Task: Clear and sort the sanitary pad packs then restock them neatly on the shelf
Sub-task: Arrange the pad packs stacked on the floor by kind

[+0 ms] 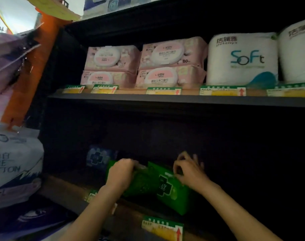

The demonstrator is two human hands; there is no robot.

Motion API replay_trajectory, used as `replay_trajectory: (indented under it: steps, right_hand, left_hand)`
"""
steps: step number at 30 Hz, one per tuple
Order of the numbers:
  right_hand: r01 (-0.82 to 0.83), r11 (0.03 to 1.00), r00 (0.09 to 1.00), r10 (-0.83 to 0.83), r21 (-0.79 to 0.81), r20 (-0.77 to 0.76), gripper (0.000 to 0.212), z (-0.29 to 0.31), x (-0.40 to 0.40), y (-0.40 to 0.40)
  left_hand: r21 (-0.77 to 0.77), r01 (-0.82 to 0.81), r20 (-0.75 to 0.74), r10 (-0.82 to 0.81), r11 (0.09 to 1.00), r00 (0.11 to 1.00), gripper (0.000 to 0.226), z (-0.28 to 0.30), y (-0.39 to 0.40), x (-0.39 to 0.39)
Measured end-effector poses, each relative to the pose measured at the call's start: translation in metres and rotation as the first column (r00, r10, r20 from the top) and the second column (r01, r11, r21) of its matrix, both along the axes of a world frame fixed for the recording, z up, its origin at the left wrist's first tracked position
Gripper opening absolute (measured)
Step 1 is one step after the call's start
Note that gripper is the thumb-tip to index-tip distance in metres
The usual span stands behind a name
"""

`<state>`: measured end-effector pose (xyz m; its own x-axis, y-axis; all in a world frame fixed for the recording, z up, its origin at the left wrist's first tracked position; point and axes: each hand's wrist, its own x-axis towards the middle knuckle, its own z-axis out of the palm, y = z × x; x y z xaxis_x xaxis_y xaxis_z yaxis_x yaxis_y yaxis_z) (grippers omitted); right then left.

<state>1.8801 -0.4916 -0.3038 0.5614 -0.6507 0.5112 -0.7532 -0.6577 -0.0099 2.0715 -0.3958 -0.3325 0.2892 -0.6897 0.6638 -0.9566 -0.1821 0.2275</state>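
Head view: hands [153, 173] grip green packs [167, 188]; blue pack [97, 158] behind-left.

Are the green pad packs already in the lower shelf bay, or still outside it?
In: the green packs stand on the lower shelf, left hand and right hand gripping their tops.

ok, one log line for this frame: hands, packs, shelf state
left hand: grips green packs | right hand: pinches their right top edge | packs: on lower shelf | blue pack: behind, left
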Motion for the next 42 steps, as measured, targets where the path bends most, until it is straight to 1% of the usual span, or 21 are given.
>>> replay_trajectory:
  steps: [1, 2, 3, 4, 5, 6, 8, 12, 13, 15, 17, 20, 23, 25, 27, 29, 32, 35, 37, 39, 42]
  right_hand:
    - [0.041, 0.987, 0.999, -0.038, 0.154, -0.027, 0.037, -0.001, -0.010, 0.001]
    - [0.092, 0.954, 0.994, -0.074, 0.285, -0.075, 0.056, -0.002, -0.017, 0.000]
    - [0.134, 0.924, 0.988, -0.099, 0.359, -0.116, 0.071, -0.005, -0.021, -0.003]
    - [0.160, 0.910, 0.983, -0.112, 0.383, -0.144, 0.078, -0.007, -0.023, -0.005]
    - [0.169, 0.908, 0.981, -0.115, 0.383, -0.158, 0.078, -0.009, -0.022, -0.005]
    - [0.169, 0.911, 0.980, -0.115, 0.377, -0.161, 0.077, -0.010, -0.021, -0.003]
    - [0.203, 0.914, 0.975, -0.156, 0.350, -0.160, 0.075, -0.012, -0.020, 0.003]
    - [0.265, 0.931, 0.964, -0.250, 0.251, -0.093, 0.070, -0.016, -0.024, 0.029]
    - [0.270, 0.944, 0.963, -0.265, 0.191, -0.052, 0.068, -0.014, -0.026, 0.036]
    - [0.250, 0.966, 0.963, -0.256, 0.070, 0.088, 0.063, -0.002, -0.032, 0.053]
    - [0.190, 0.981, 0.954, -0.179, -0.025, 0.241, 0.059, 0.016, -0.038, 0.068]
    - [0.113, 0.985, 0.917, -0.052, -0.133, 0.396, 0.055, 0.041, -0.042, 0.097]
    - [-0.030, 0.988, 0.872, 0.101, -0.153, 0.480, 0.051, 0.046, -0.040, 0.125]
    - [-0.152, 0.980, 0.842, 0.197, -0.129, 0.503, 0.048, 0.035, -0.038, 0.144]
    - [-0.257, 0.960, 0.802, 0.276, -0.111, 0.531, 0.048, 0.016, -0.034, 0.165]
    - [-0.326, 0.937, 0.781, 0.342, -0.125, 0.523, 0.048, -0.008, -0.031, 0.188]
    - [-0.422, 0.901, 0.773, 0.415, -0.099, 0.480, 0.050, -0.050, -0.034, 0.216]
    - [-0.548, 0.836, 0.727, 0.461, 0.025, 0.509, 0.048, -0.097, -0.049, 0.236]
    - [-0.607, 0.784, 0.716, 0.469, 0.130, 0.517, 0.046, -0.129, -0.058, 0.245]
    - [-0.608, 0.758, 0.752, 0.456, 0.234, 0.476, 0.043, -0.162, -0.067, 0.250]
    - [-0.525, 0.808, 0.838, 0.437, 0.267, 0.326, 0.046, -0.212, -0.082, 0.256]
  left_hand:
    - [0.011, 0.041, 0.044, -0.041, 0.999, 0.998, 0.029, 0.004, 0.000, -0.007]
    - [0.071, 0.065, 0.100, -0.072, 0.995, 0.992, 0.030, 0.007, -0.001, -0.018]
    - [0.166, 0.065, 0.137, -0.088, 0.984, 0.987, 0.034, 0.009, -0.003, -0.028]
    - [0.264, 0.039, 0.148, -0.081, 0.964, 0.986, 0.039, 0.009, -0.006, -0.039]
    - [0.317, 0.002, 0.155, -0.054, 0.949, 0.986, 0.041, 0.008, -0.007, -0.047]
    - [0.318, -0.036, 0.162, -0.017, 0.947, 0.987, 0.041, 0.006, -0.008, -0.053]
    - [0.243, -0.081, 0.169, 0.040, 0.967, 0.985, 0.036, 0.002, -0.008, -0.063]
    - [0.044, -0.055, 0.121, 0.049, 0.998, 0.991, 0.025, -0.007, 0.004, -0.081]
    - [-0.032, -0.056, 0.088, 0.059, 0.998, 0.994, 0.021, -0.004, 0.009, -0.082]
    - [-0.243, -0.065, 0.001, 0.067, 0.968, 0.998, 0.011, 0.010, 0.020, -0.080]
    - [-0.436, -0.065, -0.058, 0.044, 0.898, 0.997, 0.005, 0.032, 0.036, -0.079]
    - [-0.590, -0.060, -0.072, 0.022, 0.805, 0.997, 0.007, 0.061, 0.072, -0.078]
    - [-0.653, -0.089, -0.073, 0.054, 0.752, 0.996, 0.007, 0.071, 0.122, -0.074]
    - [-0.655, -0.100, -0.051, 0.089, 0.749, 0.995, 0.005, 0.069, 0.161, -0.066]
    - [-0.637, -0.112, -0.005, 0.142, 0.763, 0.990, 0.011, 0.061, 0.200, -0.059]
    - [-0.602, -0.166, 0.022, 0.225, 0.781, 0.974, 0.021, 0.048, 0.235, -0.058]
    - [-0.533, -0.267, 0.036, 0.337, 0.803, 0.941, 0.026, 0.019, 0.276, -0.061]
    - [-0.409, -0.285, 0.121, 0.361, 0.867, 0.924, 0.019, -0.030, 0.309, -0.066]
    - [-0.333, -0.285, 0.128, 0.343, 0.899, 0.930, 0.013, -0.076, 0.324, -0.068]
    - [-0.281, -0.303, 0.084, 0.338, 0.911, 0.937, 0.009, -0.132, 0.331, -0.075]
    - [-0.194, -0.318, 0.043, 0.332, 0.928, 0.942, 0.012, -0.227, 0.331, -0.094]
